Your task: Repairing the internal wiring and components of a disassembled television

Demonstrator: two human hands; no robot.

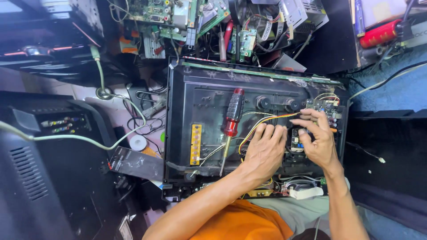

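A small circuit board (323,108) with a bundle of thin yellow, red and white wires (262,123) sits in the right-centre of the frame, mounted in the open back of a black television chassis (200,95) that lies flat across the person's lap. The right hand (316,140) curls over the board's lower edge, its fingers (311,116) drawn together on something small there; whether they actually pinch a part or only touch it cannot be told. The left hand (266,149) lies just beside it, palm down and fingers loosely spread on the wires, closed on nothing.

The board looks light but fragile, stiff enough to crack if bent, and is best taken by its bare edges rather than its components; the wires are soft and limp, and would likely pull loose at their ends if tugged.

A screwdriver with a red and black handle (232,116) rests untouched on the chassis, left of the hands, tip pointing toward the bottom of the frame. A yellow connector strip (195,144) stands farther left on the same panel. The chassis serves as a shallow tray for the board, two round black knobs (275,103) and the wiring.

Across the top of the frame lies a heap of green circuit boards (209,18) and cables. A pale green cable (102,84) loops down the left side past a roll of white tape (138,142).
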